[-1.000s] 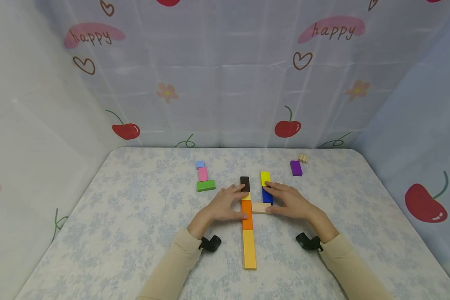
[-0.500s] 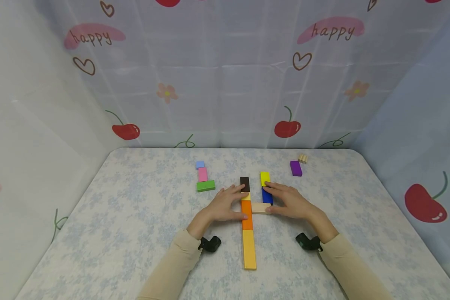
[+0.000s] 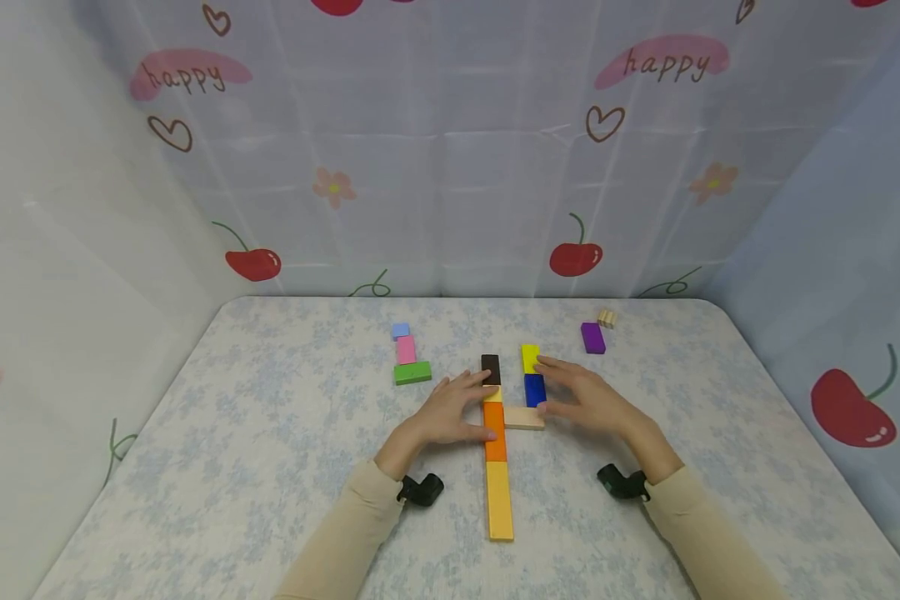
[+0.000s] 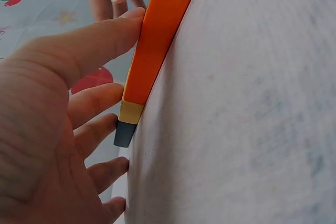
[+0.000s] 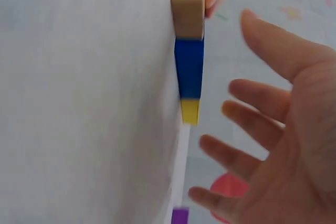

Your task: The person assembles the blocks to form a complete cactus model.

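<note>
A line of blocks runs up the table: a long yellow block [image 3: 499, 502], an orange block [image 3: 495, 448], a small pale yellow block [image 3: 497, 395] and a black block [image 3: 491, 369]. My left hand [image 3: 450, 414] rests its fingertips on this line, thumb on the orange block and fingers spread. A natural wood block [image 3: 523, 418] lies crosswise right of the orange one. From its right end a blue block [image 3: 535, 392] and a bright yellow block [image 3: 530, 358] reach away. My right hand [image 3: 591, 400] hovers just right of these; the right wrist view shows its fingers spread and apart from them.
Back left, a light blue block [image 3: 401, 330], a pink block [image 3: 406, 350] and a green block [image 3: 412, 372] lie close together. At the back right are a purple block [image 3: 592, 338] and several small wooden pieces [image 3: 607, 318]. A patterned curtain [image 3: 450, 167] stands behind the table.
My right hand has lifted off the blue and wood blocks and shifted slightly right. The left hand stays in place on the line, and the blocks have kept their arrangement.
</note>
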`<action>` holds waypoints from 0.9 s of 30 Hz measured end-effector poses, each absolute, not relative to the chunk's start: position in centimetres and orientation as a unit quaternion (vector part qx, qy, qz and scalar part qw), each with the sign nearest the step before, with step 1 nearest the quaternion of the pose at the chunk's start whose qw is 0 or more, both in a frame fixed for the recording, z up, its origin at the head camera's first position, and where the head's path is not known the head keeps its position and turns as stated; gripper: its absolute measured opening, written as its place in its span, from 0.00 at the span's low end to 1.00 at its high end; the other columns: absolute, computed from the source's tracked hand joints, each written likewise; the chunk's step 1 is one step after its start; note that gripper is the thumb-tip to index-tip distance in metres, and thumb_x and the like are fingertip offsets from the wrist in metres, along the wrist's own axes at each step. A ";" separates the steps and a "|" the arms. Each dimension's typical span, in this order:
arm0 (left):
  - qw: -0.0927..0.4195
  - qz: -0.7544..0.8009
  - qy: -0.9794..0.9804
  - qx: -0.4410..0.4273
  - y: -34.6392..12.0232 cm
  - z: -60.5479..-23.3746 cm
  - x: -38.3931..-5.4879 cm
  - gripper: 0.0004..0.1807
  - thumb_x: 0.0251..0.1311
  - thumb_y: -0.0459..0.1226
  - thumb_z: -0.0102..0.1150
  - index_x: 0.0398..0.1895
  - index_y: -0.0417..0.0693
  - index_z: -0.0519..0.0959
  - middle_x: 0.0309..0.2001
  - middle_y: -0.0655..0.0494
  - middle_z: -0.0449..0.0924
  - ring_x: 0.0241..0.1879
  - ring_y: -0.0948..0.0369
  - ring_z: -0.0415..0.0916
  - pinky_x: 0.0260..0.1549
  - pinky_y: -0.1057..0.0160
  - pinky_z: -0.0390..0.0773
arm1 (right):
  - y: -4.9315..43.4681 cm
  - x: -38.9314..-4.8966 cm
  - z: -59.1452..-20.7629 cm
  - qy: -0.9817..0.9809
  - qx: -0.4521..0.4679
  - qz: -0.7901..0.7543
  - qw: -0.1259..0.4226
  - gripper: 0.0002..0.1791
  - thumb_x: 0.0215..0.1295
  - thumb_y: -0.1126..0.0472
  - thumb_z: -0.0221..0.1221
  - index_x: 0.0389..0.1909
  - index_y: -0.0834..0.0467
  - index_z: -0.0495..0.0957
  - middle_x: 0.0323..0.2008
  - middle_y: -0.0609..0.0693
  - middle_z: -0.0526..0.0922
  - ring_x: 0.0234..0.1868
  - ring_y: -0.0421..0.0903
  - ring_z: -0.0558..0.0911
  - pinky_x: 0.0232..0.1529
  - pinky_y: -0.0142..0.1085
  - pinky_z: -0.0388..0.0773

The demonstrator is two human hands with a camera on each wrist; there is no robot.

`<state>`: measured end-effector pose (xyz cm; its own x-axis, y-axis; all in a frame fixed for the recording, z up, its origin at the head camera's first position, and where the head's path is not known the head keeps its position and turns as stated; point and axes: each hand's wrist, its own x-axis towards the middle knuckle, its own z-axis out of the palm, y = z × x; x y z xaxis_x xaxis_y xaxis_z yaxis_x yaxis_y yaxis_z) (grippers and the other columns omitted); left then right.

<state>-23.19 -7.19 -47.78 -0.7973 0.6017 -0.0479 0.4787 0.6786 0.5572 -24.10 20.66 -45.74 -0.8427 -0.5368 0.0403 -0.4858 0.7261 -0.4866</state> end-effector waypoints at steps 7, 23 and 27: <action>0.113 0.268 0.910 0.297 -7.2 -47.8 -23.2 0.41 0.55 0.55 0.67 0.72 0.54 0.67 0.78 0.57 0.51 0.78 0.49 0.43 0.74 0.41 0.41 | 23.4 -25.9 -44.5 0.941 -0.218 -0.258 -0.016 0.35 0.62 0.57 0.65 0.68 0.65 0.66 0.70 0.65 0.65 0.70 0.66 0.62 0.66 0.65 0.58; 0.112 0.269 0.910 0.296 -7.2 -48.1 -23.3 0.41 0.55 0.55 0.67 0.71 0.56 0.67 0.78 0.59 0.51 0.78 0.50 0.43 0.74 0.42 0.41 | 27.2 -31.2 -45.3 0.957 -0.111 -0.269 0.000 0.39 0.63 0.55 0.65 0.70 0.67 0.62 0.70 0.69 0.60 0.63 0.69 0.69 0.62 0.62 0.67; 0.113 0.269 0.910 0.294 -7.2 -48.2 -23.3 0.41 0.55 0.55 0.67 0.72 0.57 0.67 0.78 0.60 0.51 0.78 0.50 0.43 0.74 0.42 0.41 | 27.3 -31.9 -45.6 0.954 -0.099 -0.282 0.021 0.41 0.62 0.56 0.65 0.71 0.68 0.60 0.71 0.69 0.58 0.63 0.69 0.69 0.63 0.62 0.67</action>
<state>-23.33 -7.23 -48.18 -0.8017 0.5958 -0.0477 0.4745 0.6830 0.5553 -31.85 27.31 -45.64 -0.9796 -0.2004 0.0160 -0.1768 0.8211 -0.5428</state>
